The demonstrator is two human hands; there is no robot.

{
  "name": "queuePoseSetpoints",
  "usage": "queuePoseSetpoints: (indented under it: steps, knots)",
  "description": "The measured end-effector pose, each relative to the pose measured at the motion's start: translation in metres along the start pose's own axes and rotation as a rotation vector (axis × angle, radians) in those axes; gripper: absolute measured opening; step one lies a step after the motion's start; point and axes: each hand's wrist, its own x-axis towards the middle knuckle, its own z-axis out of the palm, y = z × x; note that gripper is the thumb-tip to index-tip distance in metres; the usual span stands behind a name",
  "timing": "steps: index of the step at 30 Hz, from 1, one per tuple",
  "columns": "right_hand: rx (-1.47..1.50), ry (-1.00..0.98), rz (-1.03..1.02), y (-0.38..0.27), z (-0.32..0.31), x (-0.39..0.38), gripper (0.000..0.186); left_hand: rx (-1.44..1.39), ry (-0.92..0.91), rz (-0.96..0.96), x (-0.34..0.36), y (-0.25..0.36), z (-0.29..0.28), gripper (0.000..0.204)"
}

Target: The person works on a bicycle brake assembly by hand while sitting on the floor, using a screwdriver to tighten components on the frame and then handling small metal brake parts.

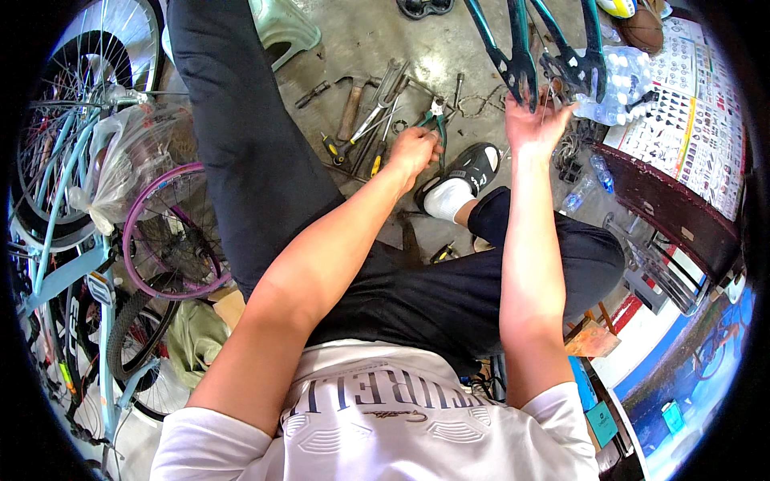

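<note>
My left hand [414, 151] is closed round the green-handled pliers [435, 114], low over the floor in front of me. My right hand [536, 122] is raised to the dark teal bicycle frame [523, 70] at top right, fingers curled up at the end of its tubes by a thin metal part [547, 96]; what exactly they grip is too small to make out. Beside my left hand lie a wooden-handled hammer [350, 108], long silver tools [377, 112] and yellow-black screwdrivers [377, 160].
Bicycles and wheels [172, 232] crowd the left, with a plastic bag [128, 152]. A green plastic stool [285, 28] is at the top. Bottle packs [622, 84], a printed chart [682, 112] and a dark brown board [666, 208] are at right. My legs [241, 128] frame the tools.
</note>
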Motion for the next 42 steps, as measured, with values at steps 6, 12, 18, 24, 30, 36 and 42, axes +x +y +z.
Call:
queuePoseSetpoints:
  steps: [6, 12, 18, 24, 30, 36, 42]
  knots:
    - [-0.063, -0.008, -0.088, 0.003, -0.007, -0.001, 0.072, -0.016, -0.006, -0.015, 0.0, 0.002, 0.003, 0.029]
    - [0.022, -0.003, 0.033, 0.003, 0.003, -0.014, 0.064, -0.011, 0.02, -0.02, 0.002, 0.003, -0.003, 0.028]
    - [-0.042, -0.035, -0.105, -0.004, -0.026, 0.02, 0.063, 0.003, 0.002, -0.015, 0.001, 0.002, 0.001, 0.027]
    - [-0.058, -0.033, -0.156, 0.001, -0.01, 0.003, 0.05, -0.008, 0.027, -0.045, 0.007, -0.008, -0.005, 0.026]
    - [-0.006, -0.102, -0.041, 0.004, -0.002, -0.013, 0.044, 0.008, 0.067, -0.063, 0.014, -0.016, -0.011, 0.024]
    - [-0.106, 0.019, -0.102, 0.001, -0.001, -0.006, 0.073, 0.054, 0.075, -0.073, 0.012, -0.02, -0.012, 0.026]
    - [-0.048, 0.072, -0.015, 0.007, -0.008, -0.011, 0.084, 0.322, 0.147, 0.009, 0.037, -0.049, -0.027, 0.032]
